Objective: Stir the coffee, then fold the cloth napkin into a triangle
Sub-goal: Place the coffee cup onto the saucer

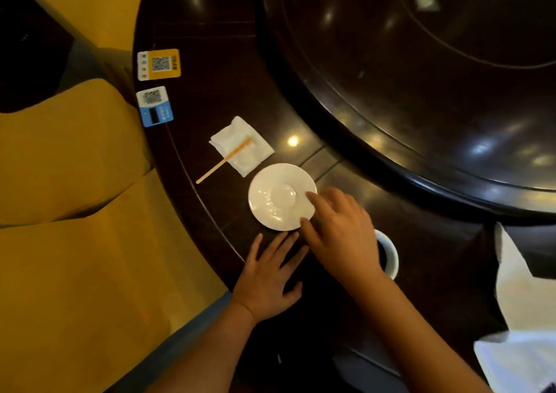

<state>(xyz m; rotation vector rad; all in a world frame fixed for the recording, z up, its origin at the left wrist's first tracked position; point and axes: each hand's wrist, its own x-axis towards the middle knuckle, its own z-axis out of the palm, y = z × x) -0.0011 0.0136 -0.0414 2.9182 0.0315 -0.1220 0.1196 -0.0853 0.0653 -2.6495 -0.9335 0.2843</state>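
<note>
Cushions [69, 200]: yellow seat pads fill the left side, beside the dark table [210, 92].
Cards: an orange QR card [159, 63] lies at the table's far left edge, with a blue QR card [154, 106] just nearer to me.
Stirrer [224, 160]: the wooden stick lies slanted, its far end on the napkin and its near end out on the table.
Napkin [242, 146]: white, folded into a square, flat on the table just left of and beyond the saucer.
My left hand [267, 278]: spread flat on the table, fingers wide, holding nothing, near of the saucer.
Saucer [278, 197]: white, with no cup on it.
My right hand [338, 230]: fingers loosely spread, fingertips resting on the saucer's right rim, gripping nothing.
Coffee cup [389, 254]: white, dark coffee inside, standing on the table right of the saucer, half hidden behind my right wrist.
White cloth [523, 317]: lies at the near right edge.
</note>
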